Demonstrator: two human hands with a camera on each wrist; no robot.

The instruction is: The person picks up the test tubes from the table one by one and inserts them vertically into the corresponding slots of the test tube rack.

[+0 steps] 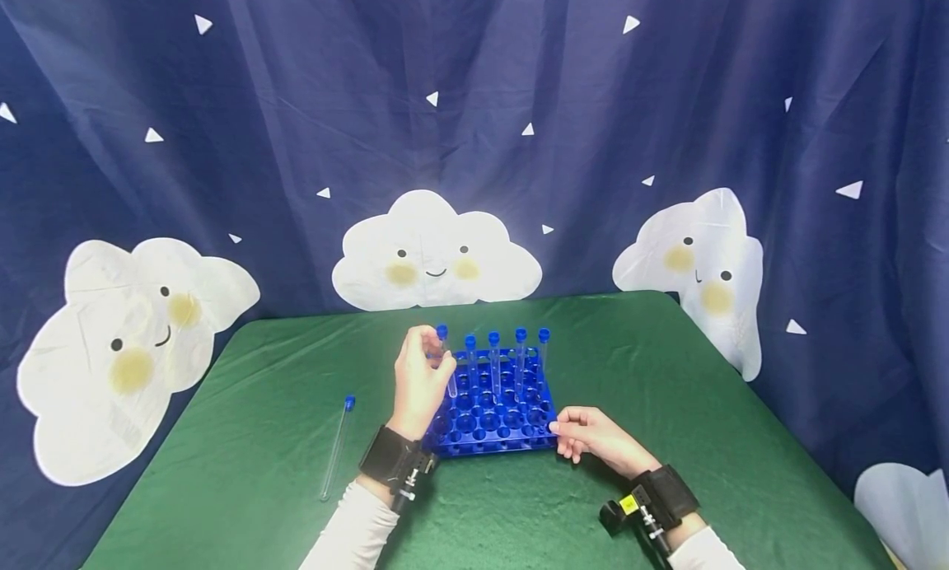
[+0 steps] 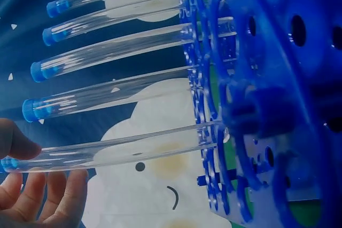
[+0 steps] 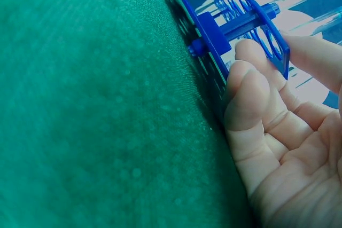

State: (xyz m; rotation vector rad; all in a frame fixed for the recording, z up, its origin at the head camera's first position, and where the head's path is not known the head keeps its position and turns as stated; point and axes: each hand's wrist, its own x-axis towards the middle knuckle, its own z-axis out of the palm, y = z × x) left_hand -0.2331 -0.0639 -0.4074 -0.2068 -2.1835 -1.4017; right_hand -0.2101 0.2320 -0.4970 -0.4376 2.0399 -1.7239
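Note:
A blue test tube rack (image 1: 493,448) stands in the middle of the green table. My left hand (image 1: 419,382), at its left back corner, pinches a clear, blue-capped test tube (image 2: 117,150) near the cap, thumb on one side and fingers on the other. The lower end of this tube is at a hole in the rack's top plate. Several more capped test tubes (image 2: 112,52) stand in a row along the rack's back. My right hand (image 1: 599,438) grips the rack's near right corner, its thumb on the top plate (image 3: 285,60) and other fingers curled below.
Another blue-capped test tube (image 1: 338,450) lies on the green tablecloth (image 1: 259,438), left of the left forearm. Behind the table hangs a dark blue curtain (image 1: 474,84) with white clouds and triangles. Both wrists wear black straps with cameras.

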